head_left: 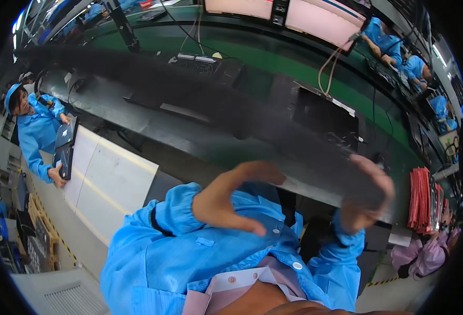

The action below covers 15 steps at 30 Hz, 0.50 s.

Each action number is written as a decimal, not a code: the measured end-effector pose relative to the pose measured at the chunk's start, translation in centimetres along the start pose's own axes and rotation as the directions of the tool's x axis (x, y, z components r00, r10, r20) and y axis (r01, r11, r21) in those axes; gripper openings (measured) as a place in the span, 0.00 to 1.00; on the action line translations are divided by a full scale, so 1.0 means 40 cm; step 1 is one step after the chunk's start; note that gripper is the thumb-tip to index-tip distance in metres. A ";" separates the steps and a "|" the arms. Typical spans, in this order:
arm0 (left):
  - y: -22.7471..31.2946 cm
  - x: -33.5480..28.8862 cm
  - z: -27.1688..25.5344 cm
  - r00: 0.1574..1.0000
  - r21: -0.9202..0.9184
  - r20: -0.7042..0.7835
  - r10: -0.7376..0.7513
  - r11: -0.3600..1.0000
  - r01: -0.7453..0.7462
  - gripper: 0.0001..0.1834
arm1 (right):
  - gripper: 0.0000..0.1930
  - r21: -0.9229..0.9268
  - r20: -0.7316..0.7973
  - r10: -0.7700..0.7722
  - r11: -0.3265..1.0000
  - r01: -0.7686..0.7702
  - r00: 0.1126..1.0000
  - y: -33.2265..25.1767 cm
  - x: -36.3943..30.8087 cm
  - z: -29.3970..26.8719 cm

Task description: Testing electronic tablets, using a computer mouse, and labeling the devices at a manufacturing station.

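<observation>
My left hand (234, 199) is raised in front of my blue work coat, thumb and fingers apart, nothing between them. On the right, my right hand (368, 194) curls round the near end of a long dark thing (299, 139). Motion blurs that thing, so its kind cannot be made out; it slants up and leftward across the bench and hides part of it. Beyond it, a flat black panel (326, 113) with a pale strip along its edge lies on the dark workbench (184, 134).
Two lit monitors (326, 21) stand at the back, with a looped cable hanging nearby. At left, a co-worker (37, 128) holds black devices (65, 147) beside a white board (110, 173). Red folded sheets (423, 199) stand at right; other people sit beyond.
</observation>
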State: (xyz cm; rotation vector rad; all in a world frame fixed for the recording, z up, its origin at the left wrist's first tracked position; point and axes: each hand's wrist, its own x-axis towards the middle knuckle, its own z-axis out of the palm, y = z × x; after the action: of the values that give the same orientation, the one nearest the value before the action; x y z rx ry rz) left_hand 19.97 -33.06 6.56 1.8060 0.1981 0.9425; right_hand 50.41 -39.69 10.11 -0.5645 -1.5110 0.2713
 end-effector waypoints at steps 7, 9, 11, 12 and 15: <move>0.038 -0.199 -0.006 0.350 -0.339 -0.911 -0.218 0.879 -0.335 0.34 | 0.28 0.268 0.600 -0.285 0.952 0.147 0.748 0.155 0.073 0.460; 0.043 -0.234 -0.043 0.240 -0.310 -0.939 -0.245 0.908 -0.283 0.30 | 0.29 0.178 0.666 -0.113 0.984 -0.010 0.737 0.178 0.032 0.548; 0.034 -0.282 -0.081 0.133 -0.272 -0.960 -0.246 0.933 -0.235 0.27 | 0.30 0.118 0.675 -0.041 0.992 -0.053 0.737 0.194 -0.012 0.581; 0.027 -0.314 -0.097 0.146 -0.251 -0.963 -0.225 0.946 -0.203 0.26 | 0.31 0.012 0.683 0.047 0.997 -0.076 0.729 0.202 -0.033 0.595; -0.046 -0.418 -0.144 -0.031 -0.224 -0.972 -0.234 0.956 -0.187 0.24 | 0.27 -0.094 0.768 0.168 0.984 -0.151 0.618 0.226 -0.079 0.572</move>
State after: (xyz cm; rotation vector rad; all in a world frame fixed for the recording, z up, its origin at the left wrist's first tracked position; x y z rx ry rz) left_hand 5.24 -37.03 -2.61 0.3846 0.9688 2.0412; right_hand 29.29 -29.51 1.97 -0.6363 -2.3150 0.7129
